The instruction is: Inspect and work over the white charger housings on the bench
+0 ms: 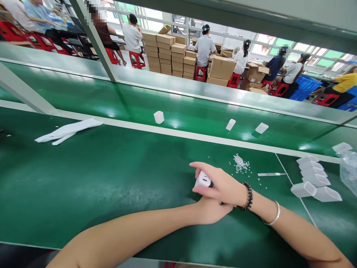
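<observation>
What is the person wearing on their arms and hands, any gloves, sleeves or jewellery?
No gloves or sleeves: both forearms are bare as far as the picture shows. The right hand has a dark beaded bracelet at the wrist and a thin silver bangle a little further up the forearm. The left hand and its arm show nothing worn.

You are on a factory assembly line: a long green worktop (83, 186) runs beside a green conveyor belt (195, 111) carrying small white casings (158, 117). Beyond it, people sit on red stools (200, 73) among stacked cardboard boxes (164, 52).
</observation>
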Demonstrator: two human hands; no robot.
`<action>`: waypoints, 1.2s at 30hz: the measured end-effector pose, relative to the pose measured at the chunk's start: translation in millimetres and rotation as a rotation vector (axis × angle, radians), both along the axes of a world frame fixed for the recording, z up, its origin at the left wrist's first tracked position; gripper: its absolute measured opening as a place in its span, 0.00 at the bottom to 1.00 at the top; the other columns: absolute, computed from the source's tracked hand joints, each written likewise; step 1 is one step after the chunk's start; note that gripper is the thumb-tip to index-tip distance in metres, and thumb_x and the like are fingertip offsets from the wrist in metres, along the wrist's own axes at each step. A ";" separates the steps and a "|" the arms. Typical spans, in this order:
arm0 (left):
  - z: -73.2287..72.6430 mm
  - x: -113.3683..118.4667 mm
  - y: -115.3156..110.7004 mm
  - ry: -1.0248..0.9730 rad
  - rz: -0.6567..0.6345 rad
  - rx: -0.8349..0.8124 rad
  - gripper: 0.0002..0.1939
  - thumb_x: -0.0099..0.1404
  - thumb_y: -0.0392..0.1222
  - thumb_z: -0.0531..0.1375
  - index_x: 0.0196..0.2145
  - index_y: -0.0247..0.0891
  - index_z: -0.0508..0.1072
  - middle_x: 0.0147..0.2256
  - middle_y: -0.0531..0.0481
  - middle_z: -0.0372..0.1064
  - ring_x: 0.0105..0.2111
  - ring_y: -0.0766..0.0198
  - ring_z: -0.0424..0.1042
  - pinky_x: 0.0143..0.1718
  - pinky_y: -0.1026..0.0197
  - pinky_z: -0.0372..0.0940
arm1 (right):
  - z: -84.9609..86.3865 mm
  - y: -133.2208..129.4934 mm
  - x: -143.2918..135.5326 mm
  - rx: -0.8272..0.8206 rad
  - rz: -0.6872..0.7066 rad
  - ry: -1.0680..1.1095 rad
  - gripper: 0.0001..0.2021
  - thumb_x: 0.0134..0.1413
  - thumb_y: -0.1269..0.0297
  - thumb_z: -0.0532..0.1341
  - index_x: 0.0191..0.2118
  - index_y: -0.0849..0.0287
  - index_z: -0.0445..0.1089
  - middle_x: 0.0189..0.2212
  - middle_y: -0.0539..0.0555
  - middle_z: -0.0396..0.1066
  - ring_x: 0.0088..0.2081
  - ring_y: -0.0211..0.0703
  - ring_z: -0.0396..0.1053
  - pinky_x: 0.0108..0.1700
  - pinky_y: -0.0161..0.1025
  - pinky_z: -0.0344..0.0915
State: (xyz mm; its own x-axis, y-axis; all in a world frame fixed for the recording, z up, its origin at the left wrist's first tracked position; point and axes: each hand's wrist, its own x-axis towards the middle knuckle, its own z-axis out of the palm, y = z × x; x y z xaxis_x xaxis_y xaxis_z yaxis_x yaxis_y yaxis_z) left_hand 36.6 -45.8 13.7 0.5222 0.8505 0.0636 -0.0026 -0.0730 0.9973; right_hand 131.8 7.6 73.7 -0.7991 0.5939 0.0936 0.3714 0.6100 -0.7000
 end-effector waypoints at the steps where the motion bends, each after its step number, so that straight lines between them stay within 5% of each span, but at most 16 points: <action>1: 0.6 0.8 2.0 -0.035 0.004 -0.012 0.12 0.65 0.37 0.57 0.45 0.41 0.74 0.42 0.45 0.73 0.50 0.49 0.70 0.51 0.52 0.68 | 1.0 -2.3 11.3 0.002 -0.006 0.100 0.27 0.62 0.56 0.61 0.63 0.49 0.55 0.43 0.53 0.72 0.38 0.42 0.72 0.40 0.41 0.70; 5: -2.3 2.8 8.4 -0.183 -0.003 -0.157 0.14 0.64 0.43 0.62 0.47 0.37 0.69 0.43 0.44 0.71 0.42 0.56 0.71 0.44 0.55 0.69 | -11.9 -17.5 60.3 0.179 -0.197 0.417 0.33 0.58 0.60 0.66 0.65 0.48 0.52 0.41 0.54 0.68 0.39 0.44 0.71 0.41 0.43 0.71; 10: 4.3 -1.6 11.1 -0.238 -0.004 -0.343 0.17 0.70 0.53 0.54 0.46 0.35 0.66 0.33 0.49 0.67 0.32 0.63 0.70 0.38 0.59 0.67 | -49.0 -32.0 95.5 0.316 -0.524 0.346 0.33 0.50 0.58 0.71 0.56 0.51 0.54 0.41 0.55 0.68 0.36 0.44 0.72 0.35 0.42 0.72; 14: 12.4 -5.8 9.9 -0.146 -0.036 -0.308 0.14 0.66 0.50 0.61 0.40 0.36 0.66 0.35 0.51 0.65 0.33 0.67 0.65 0.36 0.63 0.64 | -64.3 -35.9 92.4 0.283 -0.420 0.160 0.24 0.57 0.51 0.64 0.51 0.54 0.55 0.38 0.56 0.71 0.30 0.43 0.73 0.28 0.39 0.69; 18: 14.5 -7.1 8.5 -0.053 -0.053 -0.263 0.13 0.66 0.47 0.62 0.35 0.36 0.63 0.32 0.55 0.61 0.31 0.70 0.60 0.32 0.65 0.59 | -62.2 -36.8 87.7 0.301 -0.301 0.143 0.22 0.60 0.52 0.59 0.55 0.55 0.54 0.39 0.57 0.73 0.30 0.44 0.75 0.27 0.39 0.68; 29: 21.8 -14.6 11.0 -0.072 -0.157 -0.377 0.15 0.68 0.47 0.61 0.48 0.37 0.69 0.39 0.49 0.69 0.38 0.65 0.67 0.39 0.62 0.63 | -50.9 -38.3 90.4 0.226 -0.239 0.235 0.28 0.55 0.64 0.62 0.61 0.53 0.56 0.38 0.54 0.76 0.34 0.42 0.75 0.31 0.37 0.70; 36: 20.4 -16.4 13.9 -0.152 -0.191 -0.494 0.14 0.67 0.44 0.63 0.48 0.37 0.71 0.39 0.49 0.71 0.37 0.66 0.69 0.38 0.64 0.64 | -50.5 -39.4 89.4 0.270 -0.247 0.268 0.29 0.54 0.64 0.63 0.62 0.55 0.58 0.36 0.54 0.76 0.33 0.42 0.74 0.31 0.37 0.70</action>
State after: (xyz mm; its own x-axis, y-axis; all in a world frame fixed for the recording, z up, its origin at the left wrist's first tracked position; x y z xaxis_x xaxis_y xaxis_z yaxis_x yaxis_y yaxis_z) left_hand 20.2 -31.9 34.1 0.6859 0.6895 -0.2327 -0.1167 0.4198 0.9001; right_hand 221.3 -31.8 23.3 -0.5629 0.6894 0.4559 0.3560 0.7000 -0.6190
